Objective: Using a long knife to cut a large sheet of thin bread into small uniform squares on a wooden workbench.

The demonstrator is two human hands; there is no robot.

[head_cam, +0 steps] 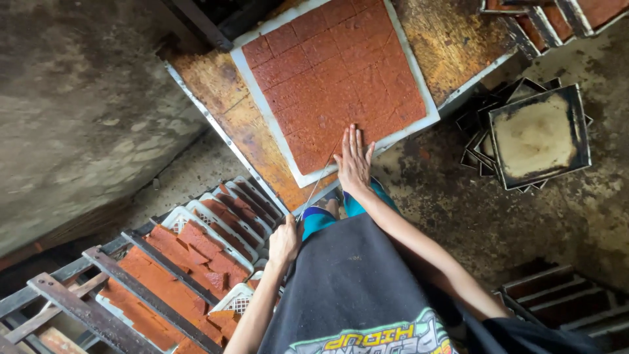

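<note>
A worn wooden table (226,111) carries a white board (244,62). On the board lies a scored reddish-brown slab (331,72).

A stained, dark floor (524,216) spreads under daylight. A rough grey wall (78,111) fills the left. A worn wooden table (223,111) stands at top, square tins (537,134) stacked beside it, a metal rack (98,308) lower left.

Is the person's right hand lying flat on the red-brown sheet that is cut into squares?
Yes, the right hand lies palm down, fingers spread, on the near edge of the red-brown sheet on its white board.
</note>
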